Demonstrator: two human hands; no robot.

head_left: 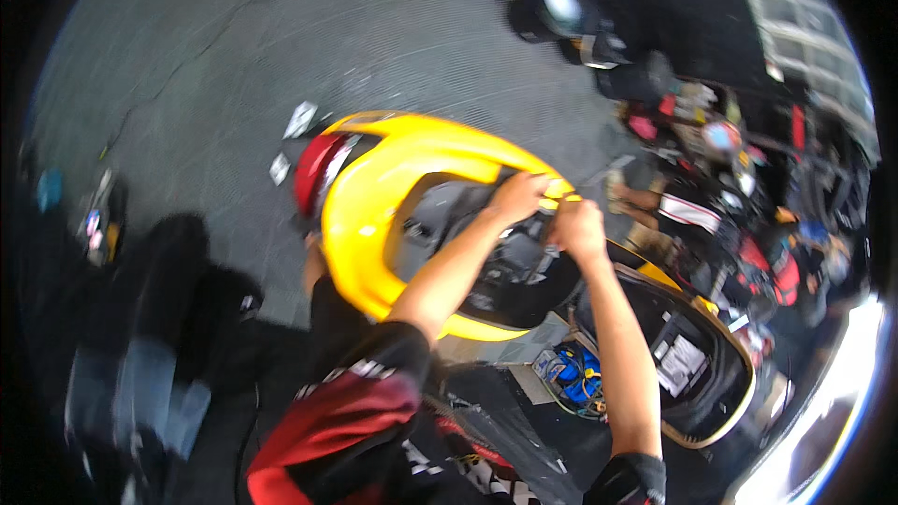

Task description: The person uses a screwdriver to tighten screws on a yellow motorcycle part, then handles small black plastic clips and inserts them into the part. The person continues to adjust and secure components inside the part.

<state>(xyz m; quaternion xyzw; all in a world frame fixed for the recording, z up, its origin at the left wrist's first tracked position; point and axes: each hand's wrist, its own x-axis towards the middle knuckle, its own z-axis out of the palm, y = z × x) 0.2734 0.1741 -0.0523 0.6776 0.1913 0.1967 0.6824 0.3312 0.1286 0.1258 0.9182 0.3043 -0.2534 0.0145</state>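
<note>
The yellow shell (360, 234) lies at frame centre, with the left hand (521, 196) and right hand (579, 227) at its right end, fingers curled, grasp indeterminable.

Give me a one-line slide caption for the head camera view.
Left hand and right hand at one end of a yellow shell, a red piece at the other.
</note>
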